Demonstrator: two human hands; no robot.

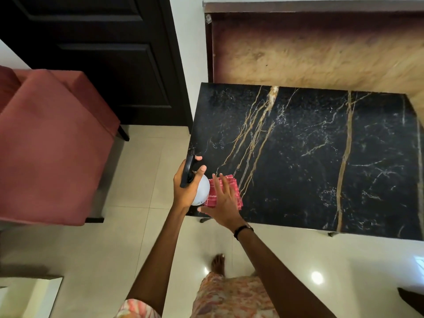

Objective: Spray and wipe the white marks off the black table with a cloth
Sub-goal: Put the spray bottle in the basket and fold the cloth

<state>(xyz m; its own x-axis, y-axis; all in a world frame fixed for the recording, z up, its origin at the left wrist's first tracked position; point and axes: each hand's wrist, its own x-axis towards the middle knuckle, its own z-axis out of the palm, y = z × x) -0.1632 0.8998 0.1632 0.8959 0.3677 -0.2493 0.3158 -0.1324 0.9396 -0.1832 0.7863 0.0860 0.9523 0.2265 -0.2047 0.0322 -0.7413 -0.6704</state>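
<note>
The black marble-look table [309, 171] with gold and white veins fills the right of the head view. Thin white marks are scattered over its surface. My left hand [187, 187] holds a spray bottle [202, 191] with a white round body and black trigger head at the table's near left corner. A folded red checked cloth [231, 185] lies on that corner. My right hand [226, 204] hovers over the cloth with fingers spread; whether it touches the cloth is unclear.
A red upholstered chair [50, 148] stands to the left on the cream tiled floor [137, 237]. A dark door [110, 53] is behind it. A brown framed panel [309, 47] leans against the wall behind the table. My bare foot [218, 263] is near the table's front edge.
</note>
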